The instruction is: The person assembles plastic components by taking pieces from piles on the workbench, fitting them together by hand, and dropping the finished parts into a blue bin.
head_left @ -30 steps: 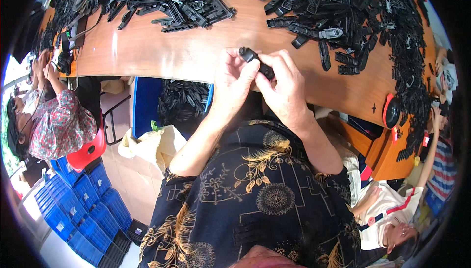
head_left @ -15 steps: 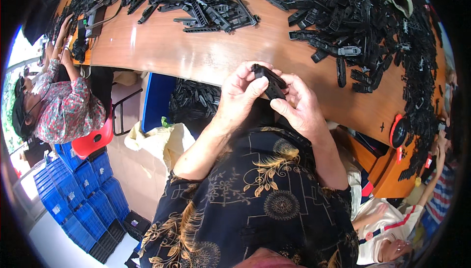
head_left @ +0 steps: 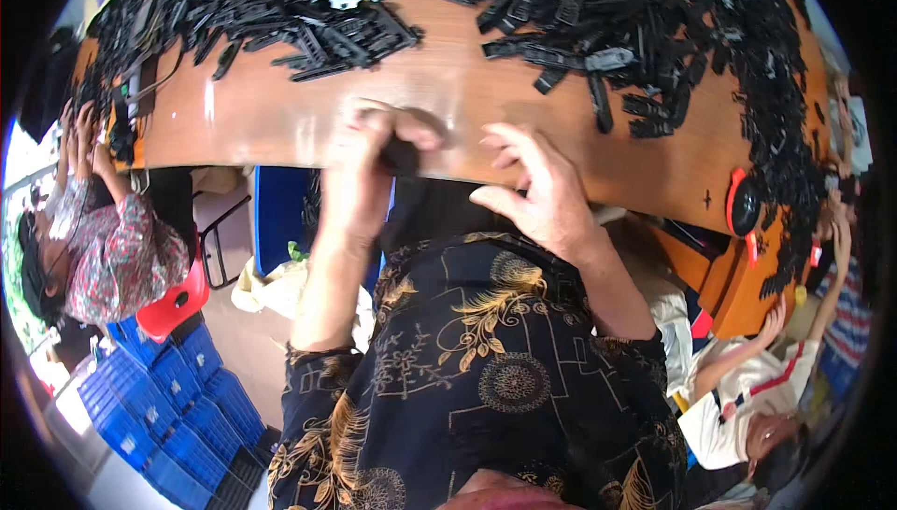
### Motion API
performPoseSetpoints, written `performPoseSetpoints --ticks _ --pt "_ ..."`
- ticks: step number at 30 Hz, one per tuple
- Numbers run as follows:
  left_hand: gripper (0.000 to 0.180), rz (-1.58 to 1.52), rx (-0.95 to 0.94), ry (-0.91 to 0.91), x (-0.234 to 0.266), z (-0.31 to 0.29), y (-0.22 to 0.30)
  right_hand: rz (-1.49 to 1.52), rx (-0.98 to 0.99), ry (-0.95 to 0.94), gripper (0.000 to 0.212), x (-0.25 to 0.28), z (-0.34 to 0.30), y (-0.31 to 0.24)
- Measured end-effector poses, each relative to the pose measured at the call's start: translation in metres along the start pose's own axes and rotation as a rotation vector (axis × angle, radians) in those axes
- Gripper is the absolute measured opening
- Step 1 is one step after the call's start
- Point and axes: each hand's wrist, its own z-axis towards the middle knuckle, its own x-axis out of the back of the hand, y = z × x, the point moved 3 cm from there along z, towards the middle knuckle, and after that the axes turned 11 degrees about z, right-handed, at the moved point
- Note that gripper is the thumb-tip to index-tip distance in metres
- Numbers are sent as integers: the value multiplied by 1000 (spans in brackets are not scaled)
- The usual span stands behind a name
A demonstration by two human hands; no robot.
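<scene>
My left hand [head_left: 363, 160], smeared by motion, is curled round a small black plastic part [head_left: 403, 157] at the table's near edge. Much of that part hides behind the fingers and is blurred. Apart from it, my right hand [head_left: 542, 191] is held up with fingers and thumb spread and nothing between them. Both hands are over the near edge of the wooden table [head_left: 280, 127]. Beyond them lie a heap of long black plastic parts [head_left: 350, 43] and, to the right, another heap of black plastic pieces [head_left: 607, 20].
Black parts also line the table's right side. A round black-and-red object [head_left: 744, 204] sits at the right edge. Below the table, left, is a blue bin [head_left: 273, 216]. Blue crates [head_left: 177, 398] are stacked lower left. Co-workers sit at left and right.
The black part has left my right hand and moved left in my left hand. My right hand has opened. The view has shifted, so the heaps appear farther left.
</scene>
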Motion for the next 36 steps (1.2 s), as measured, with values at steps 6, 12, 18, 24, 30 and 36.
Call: performPoseSetpoints --ticks 6,12,18,24,30,36 --pt "31 1279 -418 352 88 58 53 -884 38 335 30 75 0 4" --pt "35 1923 -519 52 94 79 68 -833 85 251 25 83 16 13" --pt "33 2073 -693 -59 97 92 70 -592 234 170 22 78 23 4" --pt "25 1833 -755 3 97 93 78 -761 351 -152 23 79 24 -3" --pt "17 505 -155 1 69 74 48 -929 349 -114 18 72 38 -16" --pt "29 108 18 -129 -8 47 -4 414 -68 87 22 47 46 -14"
